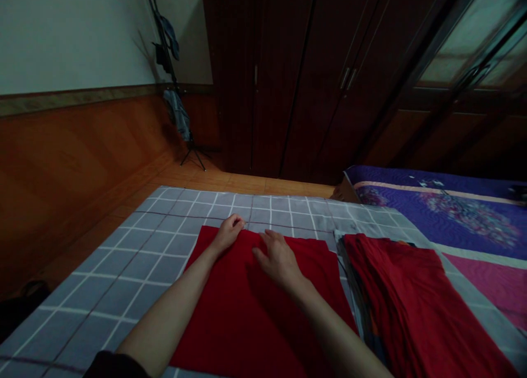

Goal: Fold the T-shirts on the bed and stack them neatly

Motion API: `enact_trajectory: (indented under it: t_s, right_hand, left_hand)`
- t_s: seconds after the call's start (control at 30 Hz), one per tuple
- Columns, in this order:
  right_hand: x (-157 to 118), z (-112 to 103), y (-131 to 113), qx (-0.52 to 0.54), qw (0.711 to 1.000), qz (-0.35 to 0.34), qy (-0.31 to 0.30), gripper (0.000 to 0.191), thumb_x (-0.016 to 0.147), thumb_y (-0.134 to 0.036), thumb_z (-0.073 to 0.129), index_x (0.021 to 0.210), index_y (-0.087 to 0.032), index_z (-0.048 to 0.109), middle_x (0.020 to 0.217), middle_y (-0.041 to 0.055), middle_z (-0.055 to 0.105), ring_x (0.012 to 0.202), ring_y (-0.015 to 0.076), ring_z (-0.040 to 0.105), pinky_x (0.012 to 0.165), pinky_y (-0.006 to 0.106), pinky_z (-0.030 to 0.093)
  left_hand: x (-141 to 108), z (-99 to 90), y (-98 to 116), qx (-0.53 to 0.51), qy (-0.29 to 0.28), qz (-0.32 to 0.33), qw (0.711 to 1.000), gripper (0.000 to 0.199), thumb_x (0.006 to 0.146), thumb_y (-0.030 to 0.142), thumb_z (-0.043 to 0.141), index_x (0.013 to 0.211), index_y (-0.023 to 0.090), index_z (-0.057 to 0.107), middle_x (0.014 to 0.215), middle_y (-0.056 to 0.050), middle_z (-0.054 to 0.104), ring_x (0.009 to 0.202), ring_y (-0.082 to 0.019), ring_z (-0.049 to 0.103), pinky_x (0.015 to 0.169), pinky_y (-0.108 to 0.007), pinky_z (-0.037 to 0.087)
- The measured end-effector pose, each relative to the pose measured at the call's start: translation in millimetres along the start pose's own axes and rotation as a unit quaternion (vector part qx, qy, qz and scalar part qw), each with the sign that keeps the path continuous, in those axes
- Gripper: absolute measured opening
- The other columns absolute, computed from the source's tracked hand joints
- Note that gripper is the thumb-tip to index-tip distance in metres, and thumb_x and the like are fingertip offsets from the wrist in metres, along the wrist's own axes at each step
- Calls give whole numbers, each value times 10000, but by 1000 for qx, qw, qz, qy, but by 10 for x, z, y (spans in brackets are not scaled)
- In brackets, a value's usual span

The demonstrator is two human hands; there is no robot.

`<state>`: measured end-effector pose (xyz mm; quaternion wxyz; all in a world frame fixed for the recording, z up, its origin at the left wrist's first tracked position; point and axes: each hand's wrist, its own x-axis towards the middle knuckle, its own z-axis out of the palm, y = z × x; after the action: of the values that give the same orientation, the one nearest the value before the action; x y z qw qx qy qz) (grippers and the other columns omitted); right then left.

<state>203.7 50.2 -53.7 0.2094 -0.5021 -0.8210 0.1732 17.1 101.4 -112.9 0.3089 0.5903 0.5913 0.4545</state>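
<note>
A piece of red cloth, seemingly a garment, lies spread flat on the bed in front of me. At its far edge is my left hand, fingers curled in and closed; whether they pinch the cloth is too small to make out. My right hand is over the far middle of the same cloth, open, with the fingers apart and bent slightly, and it casts a shadow below. To the right lies a stack of folded red cloths, with some grey and orange fabric showing along its left side.
The bed has a grey checked sheet. Beyond its right side is a purple flowered cover. A dark wooden wardrobe stands past the foot, and a stand with hanging clothes is in the far left corner.
</note>
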Motion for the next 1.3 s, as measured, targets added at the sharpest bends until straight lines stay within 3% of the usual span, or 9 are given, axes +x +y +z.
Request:
enact_trajectory:
  t_s: [0.1,0.27,0.53,0.63,0.77,0.93,1.13,1.2,1.3]
  right_hand:
    - [410,291,6,39,997,34,48,307,841,-224,522,1091,-115,665,1198,175,592,1145,287,510,973,399,394]
    - [535,666,151,128,983,57,115,246,834,-225,522,957,-141,718,1152,170,602,1122,273,504,970,407,388]
    - [629,578,378,350,919,78,162,175,756,-315,580,732,-190,700,913,87,684,905,216,598,869,372,443]
    - [662,510,437,440,879,113,142,245,748,-405,575,720,-175,657,679,46,658,628,168,599,622,300,489]
    - [666,460,448,545,820,149,89,324,723,-495,576,733,-171,591,532,4,602,352,105,471,349,220,374]
    - [677,385,496,612,769,174,70,306,669,-469,625,701,-185,515,691,37,675,339,72,485,296,183,358]
    - [636,354,426,632,754,177,-2,333,582,-260,712,880,-166,597,873,54,702,397,97,565,333,198,413]
    - [620,425,352,631,756,169,-27,400,521,-165,730,907,-145,628,806,46,703,403,103,569,349,193,414]
    - [622,542,303,628,757,176,-35,215,545,-173,731,729,-106,644,502,10,615,338,88,499,315,161,335]
  left_hand:
    - [-1,-16,51,-67,10,3,998,208,832,362,487,778,170,545,747,-5,580,742,-155,547,723,-263,443]
    - [-21,-15,155,-155,16,6,988,219,843,379,518,807,166,554,827,-27,605,824,-154,564,800,-265,437]
    - [-96,93,250,-224,-53,-28,973,287,860,439,522,874,154,559,615,23,558,515,-91,501,506,-195,391]
    - [-111,147,238,-225,-85,-47,969,280,824,385,572,976,151,553,812,-25,642,489,-72,521,454,-189,384]
    - [-121,201,224,-218,-95,-73,968,365,740,261,638,1073,159,531,1043,-68,627,476,-49,548,444,-190,409]
    - [-107,193,199,-242,-75,-87,964,280,745,234,593,1006,136,566,758,-1,621,453,-59,533,406,-160,373]
    - [-84,141,195,-311,-44,-89,945,290,734,291,642,966,127,582,775,-7,608,520,-70,556,469,-181,440]
    - [-86,128,213,-334,-44,-89,937,302,715,298,672,949,125,591,775,-9,613,540,-75,567,492,-187,450]
    - [-94,105,239,-361,-44,-90,927,301,702,295,697,933,128,600,757,-6,619,560,-81,576,517,-192,457]
